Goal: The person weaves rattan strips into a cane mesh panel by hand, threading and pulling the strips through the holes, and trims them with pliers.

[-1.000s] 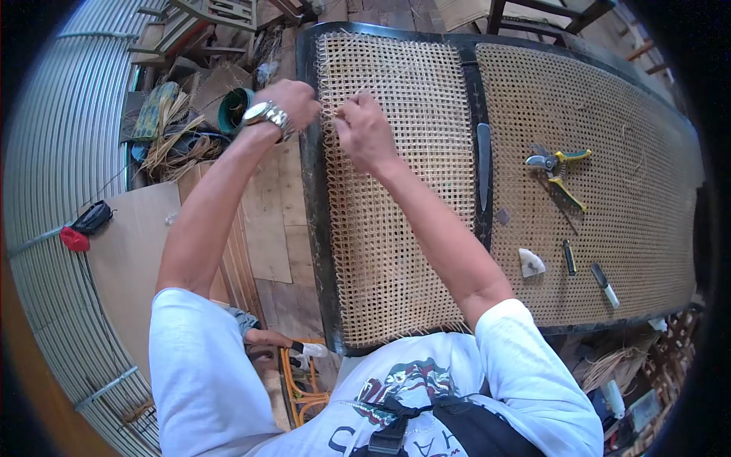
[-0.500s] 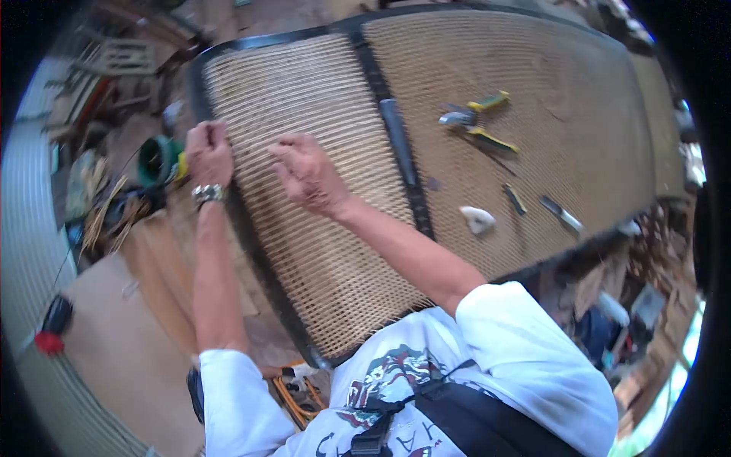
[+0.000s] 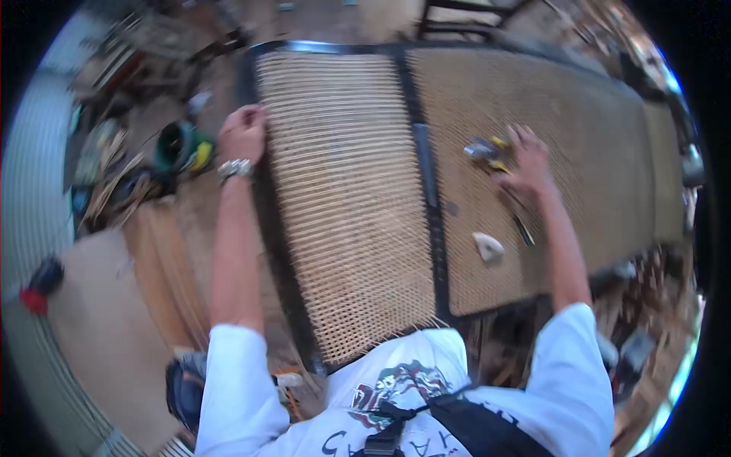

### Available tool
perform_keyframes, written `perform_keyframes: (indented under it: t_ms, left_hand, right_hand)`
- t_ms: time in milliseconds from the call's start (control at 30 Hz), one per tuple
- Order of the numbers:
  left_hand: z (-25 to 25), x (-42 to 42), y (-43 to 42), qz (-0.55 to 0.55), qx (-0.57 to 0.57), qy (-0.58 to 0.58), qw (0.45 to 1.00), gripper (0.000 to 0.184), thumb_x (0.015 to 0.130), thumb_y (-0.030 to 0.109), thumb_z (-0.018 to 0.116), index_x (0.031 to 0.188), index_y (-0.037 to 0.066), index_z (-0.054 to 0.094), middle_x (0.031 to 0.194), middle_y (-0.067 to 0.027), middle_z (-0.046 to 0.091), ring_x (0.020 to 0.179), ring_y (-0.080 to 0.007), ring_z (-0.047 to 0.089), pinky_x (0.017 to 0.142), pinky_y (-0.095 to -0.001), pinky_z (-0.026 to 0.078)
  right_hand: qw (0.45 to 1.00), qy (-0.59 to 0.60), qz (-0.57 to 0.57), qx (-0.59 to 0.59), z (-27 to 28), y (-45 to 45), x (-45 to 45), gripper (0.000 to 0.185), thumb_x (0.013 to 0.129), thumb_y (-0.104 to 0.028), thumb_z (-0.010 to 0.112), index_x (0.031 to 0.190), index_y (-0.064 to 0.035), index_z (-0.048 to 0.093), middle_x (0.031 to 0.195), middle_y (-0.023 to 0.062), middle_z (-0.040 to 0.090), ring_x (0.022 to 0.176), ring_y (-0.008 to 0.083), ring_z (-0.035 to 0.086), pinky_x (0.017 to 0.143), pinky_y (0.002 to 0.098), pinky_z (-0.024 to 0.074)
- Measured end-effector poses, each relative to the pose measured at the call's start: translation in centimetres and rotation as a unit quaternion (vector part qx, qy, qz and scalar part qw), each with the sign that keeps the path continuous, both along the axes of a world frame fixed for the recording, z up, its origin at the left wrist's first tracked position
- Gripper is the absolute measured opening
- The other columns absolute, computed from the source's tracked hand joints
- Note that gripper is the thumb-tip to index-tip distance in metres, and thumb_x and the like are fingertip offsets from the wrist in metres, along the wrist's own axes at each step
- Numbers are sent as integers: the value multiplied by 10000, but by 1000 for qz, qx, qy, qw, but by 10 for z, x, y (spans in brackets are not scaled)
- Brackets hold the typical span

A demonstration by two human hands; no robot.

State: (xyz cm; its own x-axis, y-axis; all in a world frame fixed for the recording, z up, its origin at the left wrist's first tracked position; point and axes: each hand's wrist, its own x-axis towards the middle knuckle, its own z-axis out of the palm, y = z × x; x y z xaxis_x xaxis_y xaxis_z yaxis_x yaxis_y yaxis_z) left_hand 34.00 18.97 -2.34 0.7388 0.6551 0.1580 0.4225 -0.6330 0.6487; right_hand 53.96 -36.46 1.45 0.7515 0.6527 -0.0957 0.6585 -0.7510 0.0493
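My left hand (image 3: pixel 244 133), wearing a metal watch, is at the dark frame's (image 3: pixel 278 206) left edge. Its fingers are pinched together beside the woven cane panel (image 3: pixel 350 198); what they hold, if anything, is too small to make out. On the right-hand cane panel (image 3: pixel 579 160), my right hand (image 3: pixel 528 164) is wrapped over the yellow-and-dark handles of a pair of pliers (image 3: pixel 481 150). The pliers' metal head points left and their handle ends are hidden under my fingers.
A white, roughly triangular piece (image 3: pixel 488 247) and a small dark-and-yellow handled tool (image 3: pixel 524 231) lie on the right panel. A dark flat bar (image 3: pixel 426 164) rests along the middle rail. A green bucket (image 3: pixel 177 146) stands left on the floor, near wooden boards (image 3: pixel 164 266).
My right hand has moved from above the left cane panel rightward to the pliers. My left hand stays at the frame's left edge. The view has shifted, and the knife is no longer visible.
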Motion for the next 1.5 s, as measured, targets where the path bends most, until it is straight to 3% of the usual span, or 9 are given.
perform_keyframes:
  t_ms: [167,400,633,667,733,800,967,1267,1500]
  left_hand:
    - [6,2,-9,104,0,-15,994,361,948,434,680,961,74,702,809,-114,692,743,-249,649,711,-380,508]
    - [29,13,-44,148,86,72,983,558,990,586,497,981,49,646,959,-215,663,901,-427,660,778,-507,511]
    - [14,10,-24,106,170,55,978,555,974,610,512,1016,58,562,975,-185,630,840,-425,677,744,-517,536]
    - [10,9,-15,119,88,15,989,571,961,622,533,1005,56,590,932,-179,656,841,-402,683,747,-494,536]
    - [11,5,-7,138,-40,-23,989,593,920,643,606,990,59,683,823,-137,713,821,-301,693,756,-411,532]
    - [17,-2,-8,119,-72,-11,990,580,919,631,620,1002,62,695,837,-118,716,816,-270,690,761,-392,530]
    - [6,-4,1,95,-146,-6,985,457,901,510,726,988,61,724,831,-47,715,760,-151,642,725,-318,509]
    - [-5,-3,9,84,-300,-135,941,313,889,348,787,834,55,691,764,30,662,676,-72,542,631,-266,462]
    - [-5,0,12,90,-274,-106,952,306,899,348,765,841,56,694,761,1,673,681,-90,561,646,-285,471]
  right_hand:
    - [988,82,90,-99,8,5,29,1170,535,-423,945,1492,-69,372,1452,145,447,1395,347,390,1162,518,269]
    - [981,99,125,-111,25,-4,25,862,662,-262,848,1386,-41,435,1318,166,497,1277,362,457,1133,491,307]
    - [978,79,99,168,16,-13,29,589,887,-251,652,1388,-33,432,1165,169,537,1040,330,573,964,449,461]
    - [960,193,-41,199,16,1,24,581,902,-281,651,1387,-40,440,1143,144,552,1015,296,588,945,439,471]
    - [798,443,-241,331,44,60,-16,629,898,-352,681,1384,-33,441,1073,81,577,958,204,619,876,411,520]
    - [627,591,-215,460,54,113,-61,568,908,-288,663,1349,-2,447,1027,105,612,914,186,656,821,340,575]
    - [441,797,-102,399,37,234,-138,562,913,-312,635,1326,0,416,1013,123,573,828,198,632,765,367,595]
    - [482,787,-148,354,32,327,-163,361,936,-354,569,1153,-92,448,967,106,582,784,200,641,735,392,555]
    - [502,770,-143,367,26,361,-156,308,954,-358,554,1117,-118,450,909,78,615,769,172,670,692,367,583]
